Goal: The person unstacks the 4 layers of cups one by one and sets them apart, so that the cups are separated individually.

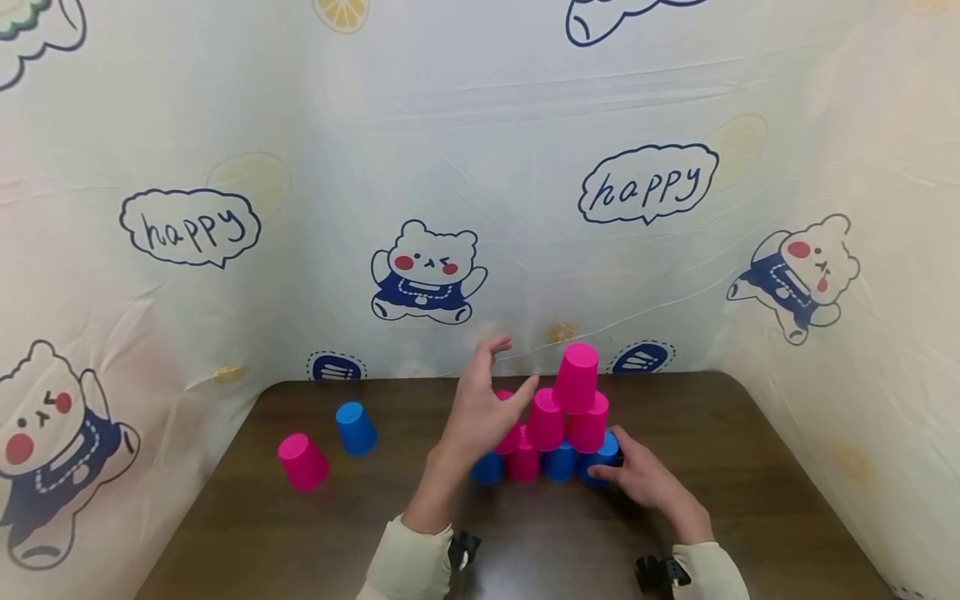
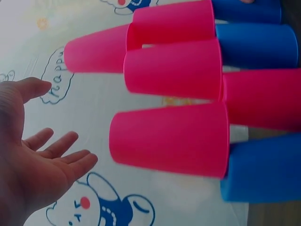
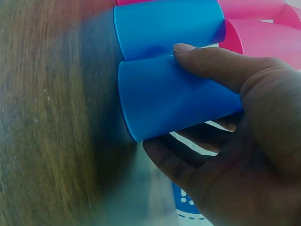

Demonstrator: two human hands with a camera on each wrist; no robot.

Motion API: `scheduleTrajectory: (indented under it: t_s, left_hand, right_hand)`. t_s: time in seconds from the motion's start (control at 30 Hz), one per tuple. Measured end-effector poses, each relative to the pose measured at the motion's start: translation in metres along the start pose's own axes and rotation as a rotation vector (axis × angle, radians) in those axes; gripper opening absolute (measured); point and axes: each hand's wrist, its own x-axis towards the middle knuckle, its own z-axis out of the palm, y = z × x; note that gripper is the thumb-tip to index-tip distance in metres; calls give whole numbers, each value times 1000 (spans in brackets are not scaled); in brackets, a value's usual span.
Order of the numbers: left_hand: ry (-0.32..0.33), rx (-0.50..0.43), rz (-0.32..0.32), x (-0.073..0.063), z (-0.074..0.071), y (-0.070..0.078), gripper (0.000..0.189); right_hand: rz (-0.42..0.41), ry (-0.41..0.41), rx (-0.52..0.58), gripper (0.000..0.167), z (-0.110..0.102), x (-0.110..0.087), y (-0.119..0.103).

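Upside-down cups form a stack on the table. Its bottom row has a blue cup (image 2: pixel 263 169) at the left, then a pink cup (image 1: pixel 523 458), a blue cup (image 1: pixel 559 461) and another blue cup (image 3: pixel 169 96) at the right end. Pink cups (image 2: pixel 171 139) make the second row, and one pink cup (image 1: pixel 577 379) tops the right-hand pair. My right hand (image 1: pixel 648 479) grips the right-end blue cup, thumb on its near side, fingers round the far side. Beside the stack's upper left, my left hand (image 1: pixel 480 412) is raised with fingers spread, holding nothing.
Apart from the stack, a pink cup (image 1: pixel 303 462) and a blue cup (image 1: pixel 356 428) stand upside down on the left of the brown table (image 1: pixel 247 533). A printed curtain (image 1: pixel 525 275) hangs behind the table and along its sides.
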Motion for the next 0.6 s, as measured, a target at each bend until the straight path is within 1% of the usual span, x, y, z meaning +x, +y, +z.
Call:
scheduleTrajectory:
  t_s: [0.07,0.17,0.3,0.4,0.6]
  left_hand:
    - [-23,-7,-5,0,5,2,67]
    - [-61,-23,4,0,13,5,68]
    - [-104,-30,-5,2,24,8,71]
    - [-122,-26,-18,4,31,10,73]
    - [-149,-14,-9,11,41,11,75]
  right_hand:
    - [-3,0,-4,57,0,0,0]
    - [-8,1,-10,57,-1,0,0]
    - [-9,0,-14,58,-2,0,0]
    - [-2,-3,-9,58,-2,-1,0]
    - [0,-16,1,60,-1,-1,-1]
